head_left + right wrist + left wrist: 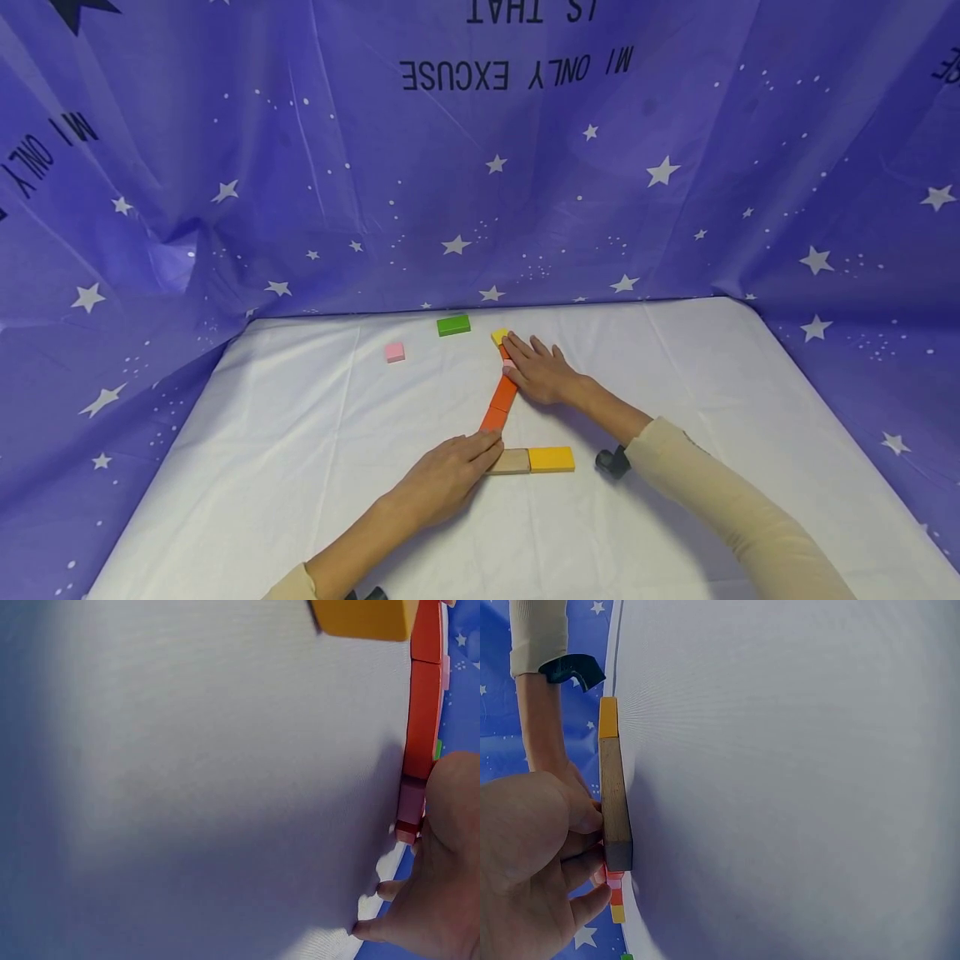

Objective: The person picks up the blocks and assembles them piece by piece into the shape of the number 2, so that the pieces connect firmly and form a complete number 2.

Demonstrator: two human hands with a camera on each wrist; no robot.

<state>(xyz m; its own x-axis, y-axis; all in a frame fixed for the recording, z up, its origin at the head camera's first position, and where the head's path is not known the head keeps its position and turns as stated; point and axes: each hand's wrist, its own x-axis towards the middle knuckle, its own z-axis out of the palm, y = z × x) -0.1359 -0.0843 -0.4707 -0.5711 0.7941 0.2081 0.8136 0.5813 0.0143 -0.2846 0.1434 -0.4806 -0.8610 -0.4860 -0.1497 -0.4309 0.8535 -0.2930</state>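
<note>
A slanting row of blocks runs away from me in the head view: two orange-red blocks [503,394], a pink block [508,363], a small red block [504,352] and a yellow block [498,337] at the far end. Below its near end, a natural wood block [513,461] and a yellow-orange block [552,459] lie end to end. My left hand [448,477] rests its extended fingers where the wood block meets the row, covering that corner. My right hand [542,372] lies along the far part, fingers spread, fingertips touching the blocks.
A pink cube [394,352] and a green block [453,325] lie apart, left of the row's far end. White cloth [300,467] covers the table. A purple starry curtain [555,217] hangs behind it and at both sides.
</note>
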